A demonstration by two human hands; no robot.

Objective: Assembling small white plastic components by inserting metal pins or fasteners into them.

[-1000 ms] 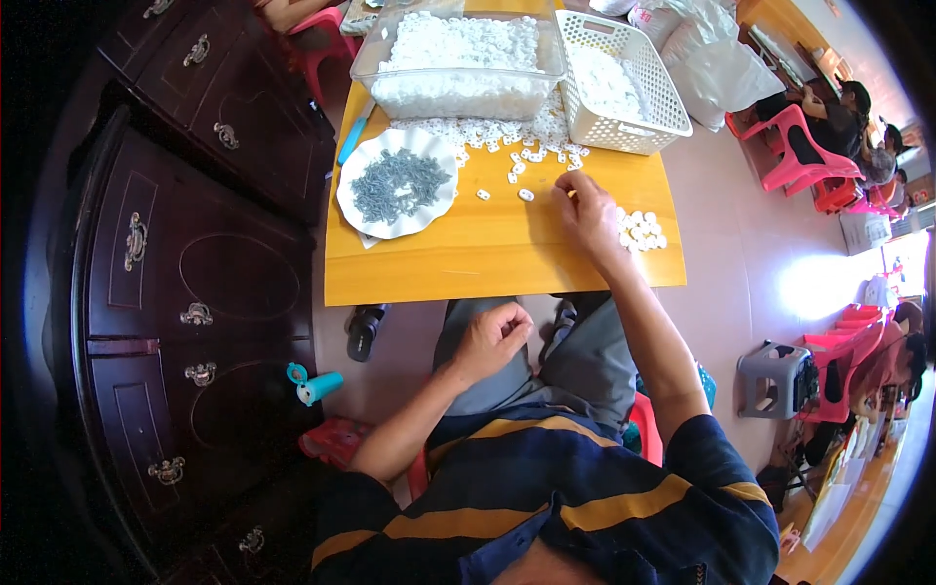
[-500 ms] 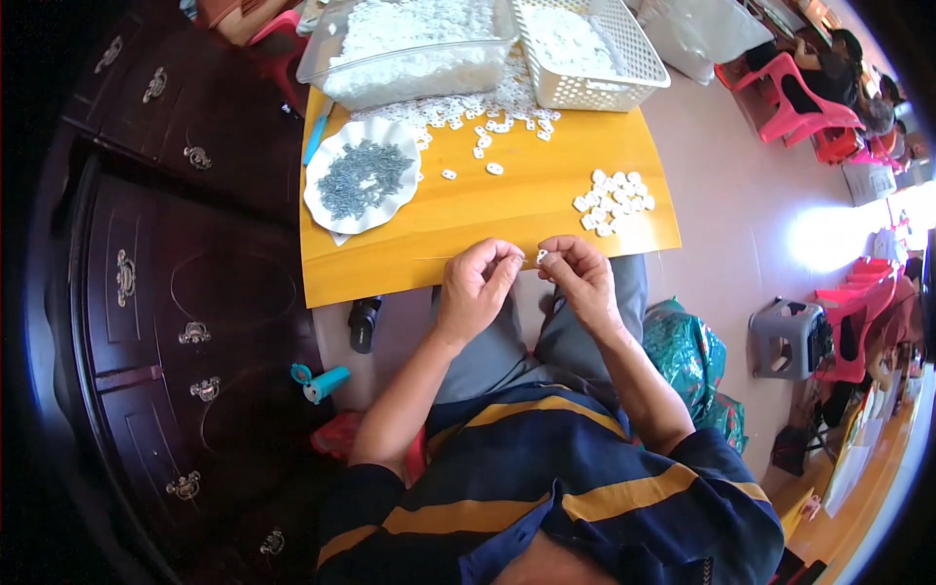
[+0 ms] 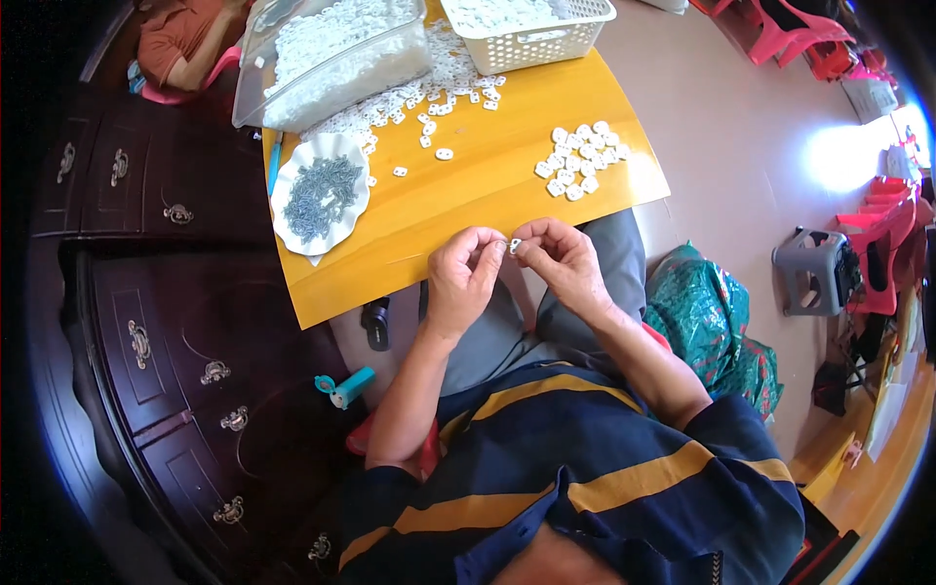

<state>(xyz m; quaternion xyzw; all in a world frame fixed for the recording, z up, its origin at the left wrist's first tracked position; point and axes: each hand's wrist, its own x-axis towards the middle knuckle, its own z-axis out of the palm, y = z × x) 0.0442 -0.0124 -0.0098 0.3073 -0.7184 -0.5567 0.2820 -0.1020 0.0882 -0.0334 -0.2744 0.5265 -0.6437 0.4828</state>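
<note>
My right hand [image 3: 567, 271] pinches a small white plastic piece with holes [image 3: 515, 247] between thumb and forefinger, just off the table's near edge. Close on its left, the thumb and forefinger of my left hand [image 3: 462, 283] are pressed together, their tips almost at the piece. Whatever they grip is too small to name. A white wavy-rimmed dish [image 3: 360, 203] at the table's left holds many thin grey metal pieces [image 3: 320, 198], perhaps screws or pins. Near the right edge lies a loose group of similar white pieces [image 3: 585, 158].
A clear bin [image 3: 361, 80] and a cream basket [image 3: 536, 45], both full of white pieces, stand at the back of the yellow table [image 3: 419, 203]. Dark drawers [image 3: 117, 292] flank the left side. Green bags [image 3: 697, 302] and a grey stool [image 3: 811, 268] are on the right.
The whole view has turned, shifting the table left. My left fingertips have come nearer to the white piece, and the gap between my hands has narrowed.
</note>
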